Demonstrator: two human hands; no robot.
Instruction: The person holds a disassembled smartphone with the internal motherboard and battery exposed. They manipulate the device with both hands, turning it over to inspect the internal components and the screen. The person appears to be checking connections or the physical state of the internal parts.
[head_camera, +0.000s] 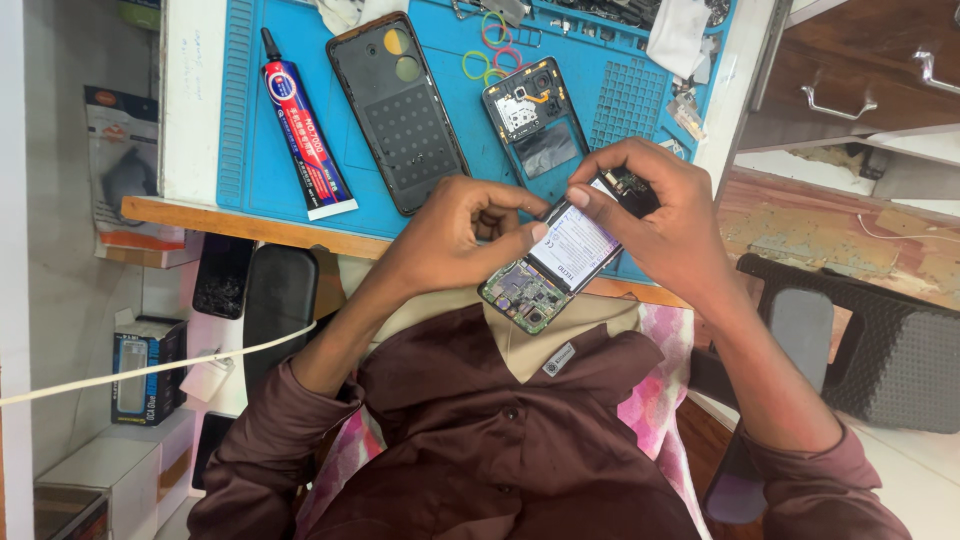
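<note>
The surface (190, 110) is white with a wooden edge and carries a blue work mat (250, 150). On the mat lie a glue tube (303, 140), a black back cover (397, 110), an opened phone frame (537, 125) and coloured rubber bands (488, 52).

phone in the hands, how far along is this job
Done: the black back cover lies off on the blue mat and the phone shows its battery and circuit board bare. In hand: the left hand and right hand both grip the phone, thumbs at the battery. Left: battery not out, cover not refitted.
</note>
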